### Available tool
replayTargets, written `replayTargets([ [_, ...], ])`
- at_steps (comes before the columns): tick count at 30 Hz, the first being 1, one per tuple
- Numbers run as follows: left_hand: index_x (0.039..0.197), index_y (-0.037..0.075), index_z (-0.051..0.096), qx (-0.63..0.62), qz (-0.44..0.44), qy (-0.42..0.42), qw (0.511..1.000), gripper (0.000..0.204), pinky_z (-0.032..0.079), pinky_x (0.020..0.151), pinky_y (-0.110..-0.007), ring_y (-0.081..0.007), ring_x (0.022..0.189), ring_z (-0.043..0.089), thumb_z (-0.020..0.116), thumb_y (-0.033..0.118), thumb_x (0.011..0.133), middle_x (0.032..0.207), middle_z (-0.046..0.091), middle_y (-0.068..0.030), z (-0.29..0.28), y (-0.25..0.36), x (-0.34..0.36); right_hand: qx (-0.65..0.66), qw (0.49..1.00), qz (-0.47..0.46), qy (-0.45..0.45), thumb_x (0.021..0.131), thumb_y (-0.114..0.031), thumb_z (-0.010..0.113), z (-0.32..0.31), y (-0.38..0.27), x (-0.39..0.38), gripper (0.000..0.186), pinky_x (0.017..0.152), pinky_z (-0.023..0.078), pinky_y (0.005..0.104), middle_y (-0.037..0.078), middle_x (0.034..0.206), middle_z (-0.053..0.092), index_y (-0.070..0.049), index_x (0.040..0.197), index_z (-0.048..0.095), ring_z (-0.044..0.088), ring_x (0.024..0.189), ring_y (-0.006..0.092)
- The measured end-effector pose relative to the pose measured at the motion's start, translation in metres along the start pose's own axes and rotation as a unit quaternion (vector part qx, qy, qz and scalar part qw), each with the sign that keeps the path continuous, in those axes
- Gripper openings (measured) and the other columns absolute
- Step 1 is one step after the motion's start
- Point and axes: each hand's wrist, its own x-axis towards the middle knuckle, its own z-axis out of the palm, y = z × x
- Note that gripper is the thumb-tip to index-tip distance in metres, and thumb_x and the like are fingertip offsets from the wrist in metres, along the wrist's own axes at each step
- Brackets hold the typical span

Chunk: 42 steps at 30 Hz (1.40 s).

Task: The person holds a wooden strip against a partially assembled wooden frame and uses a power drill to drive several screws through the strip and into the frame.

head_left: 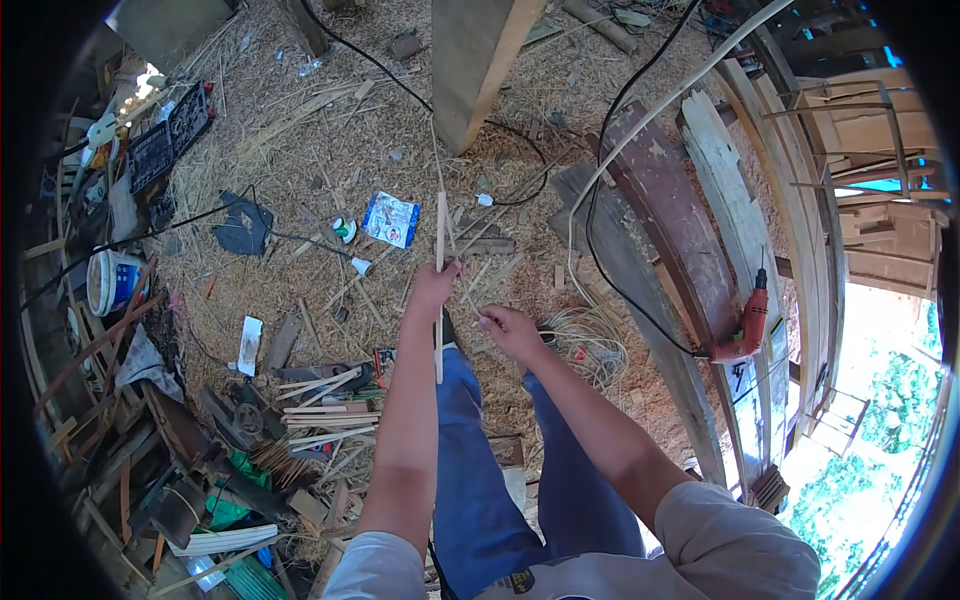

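Blue-and-white packet (390, 220), printed, on a shavings-covered floor (290, 165); a pale wooden strip (441, 222) is held above that floor, well in from the planks (682, 190) along its right edge, long axis running near to far, far end toward a thick beam (474, 70); left hand (431, 288) closed around the strip, right hand (512, 335) pinching a thin strand (466, 292)

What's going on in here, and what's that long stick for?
A person is standing over a floor covered in wood shavings. Their left hand has a pale wooden strip in its grip. Their right hand seems to pinch a thin strand beside it. What the strip is for, the picture doesn't show. A loose coil lies on the floor nearby, and a red drill rests on the boards to the right.
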Motion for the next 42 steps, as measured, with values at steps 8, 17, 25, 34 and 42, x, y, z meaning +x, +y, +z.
replayTargets([
  [8,0.105,0.004,0.081,0.033,-0.033,-0.046,0.998,0.020,0.044,0.061,-0.031,-0.0112,0.067,0.057,0.071,0.022,0.105,0.085,0.073,-0.0002,-0.028,-0.004,-0.021,-0.064,0.992,-0.096,-0.052,0.105,-0.025,0.071,0.013,0.008,-0.013,0.023,0.075,0.056,0.0435,0.015,0.088,0.074,-0.004,0.114,0.073,0.072,0.081,0.0345],
  [17,0.108,0.007,0.082,-0.015,-0.011,-0.059,0.998,0.023,0.044,0.057,-0.030,-0.0086,0.067,0.060,0.074,0.027,0.104,0.083,0.074,-0.0002,-0.046,-0.051,-0.035,-0.034,0.986,-0.045,-0.159,0.104,-0.022,0.068,0.014,-0.014,-0.028,0.018,0.078,0.056,0.0483,0.018,0.093,0.074,-0.007,0.110,0.074,0.072,0.088,0.0397],
  [25,0.106,0.007,0.082,0.002,0.016,-0.085,0.996,0.025,0.040,0.054,-0.029,-0.0071,0.064,0.056,0.074,0.031,0.103,0.079,0.071,0.0011,-0.034,-0.024,-0.039,-0.034,0.988,-0.032,-0.145,0.103,-0.024,0.068,0.008,-0.006,-0.029,0.019,0.080,0.056,0.0507,0.018,0.094,0.074,-0.008,0.112,0.074,0.072,0.090,0.0417],
  [34,0.099,0.001,0.078,0.020,-0.034,-0.038,0.998,0.034,0.055,0.080,-0.036,-0.0180,0.082,0.071,0.063,0.028,0.111,0.089,0.078,-0.0067,-0.026,-0.009,-0.022,-0.105,0.975,-0.144,-0.134,0.103,-0.020,0.069,0.017,0.000,-0.034,0.020,0.081,0.056,0.0515,0.020,0.096,0.073,-0.005,0.116,0.071,0.070,0.091,0.0432],
  [42,0.102,-0.001,0.078,0.075,0.044,-0.042,0.995,0.032,0.056,0.083,-0.036,-0.0177,0.085,0.072,0.061,0.025,0.112,0.085,0.076,-0.0065,-0.048,-0.061,-0.085,-0.089,0.956,-0.168,-0.224,0.100,-0.022,0.071,0.022,0.008,-0.072,0.015,0.081,0.055,0.0539,0.017,0.089,0.072,-0.010,0.108,0.076,0.071,0.087,0.0422],
])
